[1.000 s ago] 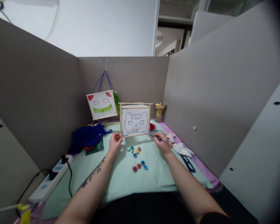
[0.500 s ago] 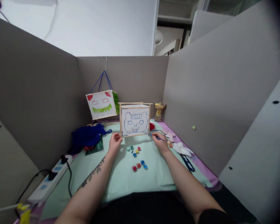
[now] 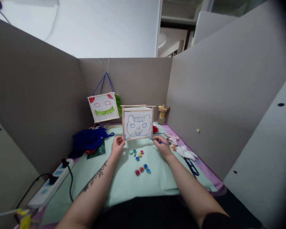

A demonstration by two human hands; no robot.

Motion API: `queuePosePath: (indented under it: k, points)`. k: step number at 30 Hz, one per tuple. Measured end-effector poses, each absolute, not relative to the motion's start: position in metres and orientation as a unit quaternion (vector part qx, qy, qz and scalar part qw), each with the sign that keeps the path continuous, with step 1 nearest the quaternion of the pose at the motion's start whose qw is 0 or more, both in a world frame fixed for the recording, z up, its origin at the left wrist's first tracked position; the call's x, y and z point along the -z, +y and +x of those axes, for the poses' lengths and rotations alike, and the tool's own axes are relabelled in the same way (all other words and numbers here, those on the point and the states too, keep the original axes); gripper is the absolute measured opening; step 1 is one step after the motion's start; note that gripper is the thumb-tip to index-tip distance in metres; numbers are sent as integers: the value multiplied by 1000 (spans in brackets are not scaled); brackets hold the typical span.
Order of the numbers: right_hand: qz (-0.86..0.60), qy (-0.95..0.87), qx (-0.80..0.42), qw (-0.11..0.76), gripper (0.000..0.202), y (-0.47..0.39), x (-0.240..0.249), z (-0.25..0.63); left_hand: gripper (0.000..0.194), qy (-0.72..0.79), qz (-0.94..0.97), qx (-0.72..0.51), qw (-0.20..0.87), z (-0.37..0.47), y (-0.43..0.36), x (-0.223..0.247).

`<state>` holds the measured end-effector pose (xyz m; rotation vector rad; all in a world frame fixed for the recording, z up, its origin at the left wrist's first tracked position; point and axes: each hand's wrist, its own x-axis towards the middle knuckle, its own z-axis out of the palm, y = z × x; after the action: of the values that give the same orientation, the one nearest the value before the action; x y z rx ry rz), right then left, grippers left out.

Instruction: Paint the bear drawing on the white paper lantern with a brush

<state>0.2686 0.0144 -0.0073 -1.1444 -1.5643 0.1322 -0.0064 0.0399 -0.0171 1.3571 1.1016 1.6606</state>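
A paper lantern [image 3: 138, 124] with a thin wooden stick frame stands tilted up before me, a blue-line animal face drawn on its front. My left hand [image 3: 118, 144] is closed on the lantern's lower left corner. In my right hand [image 3: 162, 146] a blue paintbrush [image 3: 164, 143] is pinched, its tip at the lower right edge of the paper. Below the lantern, small open paint pots [image 3: 139, 155] in several colours lie on the pale green table cover [image 3: 124, 184]. Nearer to me is a second group of red and blue pots [image 3: 141, 169].
A second lantern [image 3: 104, 107] with a red and green face hangs by blue cords at the back left. Blue cloth [image 3: 88, 139] lies at left, by a power strip [image 3: 51, 183]. White cloth [image 3: 186, 152] and dark blue scissors [image 3: 192, 167] lie at right. Grey panels [image 3: 126, 76] enclose the table.
My right hand has moved slightly left with the paintbrush, bringing its tip onto the lantern's lower right edge. My left hand and the lantern have stayed in place.
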Motion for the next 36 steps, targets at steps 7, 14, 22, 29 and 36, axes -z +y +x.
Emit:
queuePosePath:
  k: [7, 14, 22, 29, 36]
  points:
    - [-515, -644, -21, 566, 17, 19, 13, 273, 34, 429, 524, -644, 358, -6, 39, 15]
    - [-519, -602, -91, 600, 17, 9, 5, 278, 33, 424, 532, -646, 347, -7, 42, 20]
    - [-396, -676, -305, 541, 21, -36, -7, 268, 35, 425, 526, -648, 351, -7, 43, 24]
    - [-343, -755, -135, 542, 21, -83, 2, 252, 34, 432, 528, -642, 349, -5, 40, 23]
    - [-312, -810, -90, 489, 16, -89, 0, 244, 34, 431, 531, -639, 351, -7, 41, 24]
